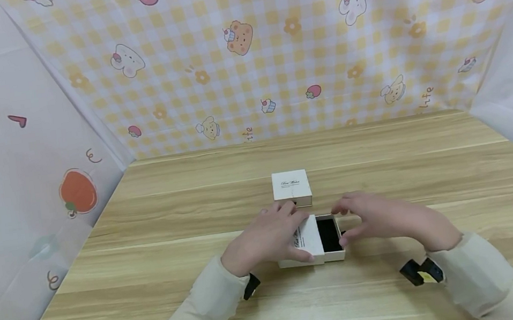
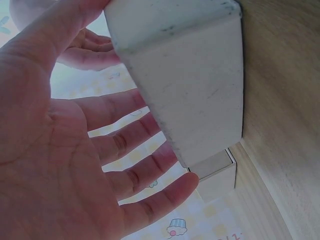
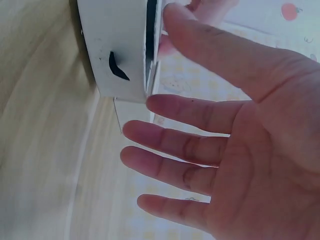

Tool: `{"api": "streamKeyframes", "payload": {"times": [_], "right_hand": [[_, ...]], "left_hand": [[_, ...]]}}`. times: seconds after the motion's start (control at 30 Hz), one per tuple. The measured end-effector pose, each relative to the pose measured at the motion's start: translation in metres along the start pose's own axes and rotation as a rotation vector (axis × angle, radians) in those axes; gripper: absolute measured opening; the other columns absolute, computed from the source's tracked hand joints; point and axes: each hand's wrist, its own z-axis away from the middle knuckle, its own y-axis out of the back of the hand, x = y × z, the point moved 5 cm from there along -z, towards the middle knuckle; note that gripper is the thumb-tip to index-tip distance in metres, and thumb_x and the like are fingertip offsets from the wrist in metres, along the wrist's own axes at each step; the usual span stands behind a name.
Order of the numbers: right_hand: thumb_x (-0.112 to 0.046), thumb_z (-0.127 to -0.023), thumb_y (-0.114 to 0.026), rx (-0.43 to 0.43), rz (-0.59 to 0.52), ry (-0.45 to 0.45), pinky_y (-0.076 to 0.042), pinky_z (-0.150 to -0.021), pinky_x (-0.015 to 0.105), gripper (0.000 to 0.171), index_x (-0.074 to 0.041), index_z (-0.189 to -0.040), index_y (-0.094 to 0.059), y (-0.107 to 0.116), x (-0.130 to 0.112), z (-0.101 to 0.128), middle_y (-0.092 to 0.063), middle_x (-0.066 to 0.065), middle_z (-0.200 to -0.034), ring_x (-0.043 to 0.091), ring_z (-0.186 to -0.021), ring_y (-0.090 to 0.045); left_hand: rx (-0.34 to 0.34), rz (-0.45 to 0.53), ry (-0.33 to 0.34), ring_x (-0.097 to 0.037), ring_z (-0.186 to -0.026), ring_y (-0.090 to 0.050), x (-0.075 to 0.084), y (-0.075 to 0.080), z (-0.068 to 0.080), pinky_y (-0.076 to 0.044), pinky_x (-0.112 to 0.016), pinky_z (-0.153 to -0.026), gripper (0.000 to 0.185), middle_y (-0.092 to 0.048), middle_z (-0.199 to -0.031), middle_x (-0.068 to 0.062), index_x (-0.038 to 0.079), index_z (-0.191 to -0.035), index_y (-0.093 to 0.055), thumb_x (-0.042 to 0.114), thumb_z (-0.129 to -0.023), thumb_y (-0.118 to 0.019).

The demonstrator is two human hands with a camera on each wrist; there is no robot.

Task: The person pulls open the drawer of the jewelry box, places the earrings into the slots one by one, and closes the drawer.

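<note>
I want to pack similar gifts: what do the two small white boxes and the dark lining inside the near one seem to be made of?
The near box looks like matte white cardboard: flat faces, crisp folded edges, slightly scuffed in the left wrist view. The far box matches, with printed script on its lid. The dark lining absorbs light, perhaps foam or velvet; too dim to tell. The table looks like wood-grain laminate.

On the pale wooden tabletop (image 1: 153,260) a small white cardboard box (image 1: 313,241) sits partly open, showing a black lining. The left hand (image 1: 266,237) rests on its white lid, and the right hand (image 1: 381,216) touches its open end. A second closed white box (image 1: 291,188) stands just behind.
</note>
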Motion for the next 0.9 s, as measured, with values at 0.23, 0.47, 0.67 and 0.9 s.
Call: {"api": "streamKeyframes", "payload": {"times": [0.23,0.47,0.67,0.9], "right_hand": [[-0.022,-0.080,-0.072,-0.008,0.019,0.033,-0.048,-0.078,0.038,0.028,-0.005,-0.102,-0.065,-0.001,0.003,-0.001,-0.062,0.004,-0.098,0.020,-0.091,-0.057],[-0.017,-0.081,-0.069,-0.008,0.064,0.082,-0.047,-0.068,0.027,0.013,-0.008,-0.090,-0.067,-0.007,0.003,-0.005,-0.060,-0.004,-0.085,0.007,-0.075,-0.052],[-0.009,-0.080,-0.065,0.010,0.082,0.135,-0.042,-0.061,0.021,0.004,-0.011,-0.077,-0.065,-0.012,0.001,-0.009,-0.056,-0.007,-0.073,0.003,-0.066,-0.047],[-0.007,-0.082,-0.063,0.002,0.098,0.106,-0.039,-0.057,0.020,0.010,-0.012,-0.073,-0.062,-0.014,0.001,-0.011,-0.052,-0.007,-0.069,0.004,-0.062,-0.043]], "left_hand": [[0.001,0.011,0.004,-0.017,-0.107,-0.043,0.000,0.000,0.001,-0.040,-0.033,-0.088,0.078,-0.048,-0.115,0.001,0.020,-0.135,-0.048,0.059,-0.070,-0.070],[0.003,0.009,0.005,-0.018,-0.109,-0.044,0.000,0.001,0.001,-0.041,-0.034,-0.089,0.078,-0.048,-0.117,0.001,0.020,-0.134,-0.048,0.059,-0.070,-0.070],[0.005,0.008,0.003,-0.019,-0.111,-0.043,0.000,0.001,0.001,-0.040,-0.034,-0.090,0.077,-0.048,-0.116,0.001,0.020,-0.134,-0.049,0.059,-0.071,-0.070],[0.003,0.009,0.004,-0.018,-0.109,-0.043,0.001,0.002,0.002,-0.040,-0.033,-0.087,0.077,-0.047,-0.112,0.002,0.020,-0.134,-0.049,0.059,-0.071,-0.070]]}}
